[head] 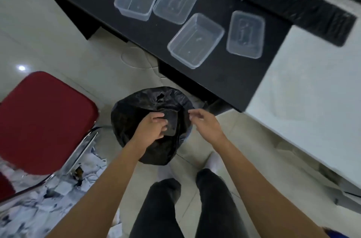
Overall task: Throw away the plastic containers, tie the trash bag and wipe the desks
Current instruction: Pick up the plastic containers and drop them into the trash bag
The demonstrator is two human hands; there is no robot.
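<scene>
1. Dark-trousered legs (195,208) are seen closest, under both forearms, with the feet just short of the trash bag (136,109).
2. The left hand (154,126) is clenched round a dark flat piece (172,120) at the bag's mouth; whether that piece is bag film or a separate thing cannot be told. The right hand (207,124), just beside it, pinches the bag's rim between thumb and forefinger.
3. Clear, empty plastic containers (195,40) are spread on the black counter (224,77) well beyond the hands. None can be made out inside the bag, so the throwing away is judged not yet done.
4. The step in hand is judged to be opening the bag's mouth. The rim is best drawn apart evenly by both hands and held wide. The film looks thin, so a gentle pull is advised to avoid tearing it.
5. The counter's near edge lies just beyond the bag, and a red chair (43,120) stands close outside the left hand. A white counter (312,81) runs outside the right hand. Open floor (88,52) is left beyond the left hand, so containers can be lifted over the counter's edge and lowered straight down into the bag.
</scene>
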